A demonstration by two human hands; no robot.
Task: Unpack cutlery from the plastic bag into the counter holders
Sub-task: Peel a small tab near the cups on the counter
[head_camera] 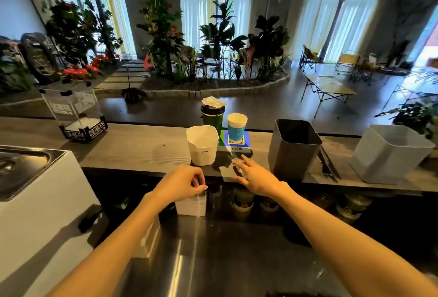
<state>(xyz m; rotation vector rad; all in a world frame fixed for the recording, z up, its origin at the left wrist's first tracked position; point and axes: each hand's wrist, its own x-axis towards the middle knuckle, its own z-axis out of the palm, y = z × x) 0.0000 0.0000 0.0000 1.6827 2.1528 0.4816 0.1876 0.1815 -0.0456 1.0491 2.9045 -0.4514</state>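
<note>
Both bare forearms reach forward from the near edge. The left hand (pixel 183 184) is curled, thumb and fingers pinched together, knuckles up. The right hand (pixel 252 176), farther and to the right, has fingers extended forward, palm down, wrist straight.

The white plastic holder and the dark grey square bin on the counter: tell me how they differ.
The white plastic holder is pale and has small lettering on its front; the dark grey square bin is dark and shows no lettering. The holder is shorter and narrower; the bin is taller and wider. Dark cutlery lies just right of the bin, none beside the holder. Both stand upright and open-topped on the wooden counter.
</note>
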